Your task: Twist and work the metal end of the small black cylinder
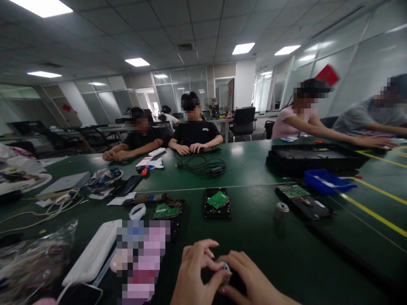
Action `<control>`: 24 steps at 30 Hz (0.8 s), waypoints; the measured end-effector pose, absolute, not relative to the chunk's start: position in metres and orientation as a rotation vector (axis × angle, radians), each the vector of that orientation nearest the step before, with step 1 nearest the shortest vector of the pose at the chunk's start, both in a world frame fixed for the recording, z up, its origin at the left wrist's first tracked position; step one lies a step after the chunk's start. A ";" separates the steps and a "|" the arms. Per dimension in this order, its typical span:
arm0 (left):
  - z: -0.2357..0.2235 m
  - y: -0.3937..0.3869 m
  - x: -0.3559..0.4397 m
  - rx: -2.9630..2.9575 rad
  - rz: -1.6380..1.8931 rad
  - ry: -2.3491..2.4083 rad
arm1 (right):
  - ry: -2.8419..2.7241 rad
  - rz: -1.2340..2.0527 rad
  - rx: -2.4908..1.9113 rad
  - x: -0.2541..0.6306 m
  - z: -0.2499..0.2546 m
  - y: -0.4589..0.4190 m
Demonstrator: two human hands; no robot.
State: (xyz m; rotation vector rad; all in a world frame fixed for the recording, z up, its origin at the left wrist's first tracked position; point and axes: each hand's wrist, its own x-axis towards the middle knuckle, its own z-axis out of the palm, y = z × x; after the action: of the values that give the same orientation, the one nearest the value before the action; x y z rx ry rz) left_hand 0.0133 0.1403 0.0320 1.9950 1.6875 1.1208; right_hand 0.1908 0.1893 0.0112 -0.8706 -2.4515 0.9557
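Note:
At the near edge of the green table, my left hand [200, 271] pinches a small round silver-grey metal part [226, 271] between thumb and forefinger. Its other fingers are curled and lifted. Around the same part from the other side, my right hand [244, 275] is closed, its fingers bent over and under it. The fingers hide much of the part, so its exact kind does not show. Beyond my hands lies a black hard drive [208, 212] with a green circuit board [218, 200] resting tilted on it. A short silver cylinder [281, 210] stands upright to the right.
Another drive with a board [307, 203] lies at right, near a blue tray [329, 183] and a large black casing [314, 159]. On the left are an electric screwdriver [146, 199], a white power bank [93, 250] and a plastic bag [38, 262]. Several people sit around the table.

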 end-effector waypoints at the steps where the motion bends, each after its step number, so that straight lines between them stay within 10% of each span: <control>1: 0.031 0.140 0.014 2.000 1.138 1.663 | -2.448 0.961 -0.877 0.191 0.012 0.189; 24: -0.028 0.094 -0.055 2.180 1.226 1.960 | -2.390 0.992 -0.883 0.195 0.018 0.183</control>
State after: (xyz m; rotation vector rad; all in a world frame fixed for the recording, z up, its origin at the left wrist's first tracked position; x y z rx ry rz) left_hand -0.0554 0.0938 -0.0277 2.1798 1.9597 1.2264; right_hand 0.1951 0.1830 0.0184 -0.8830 -2.3899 0.9916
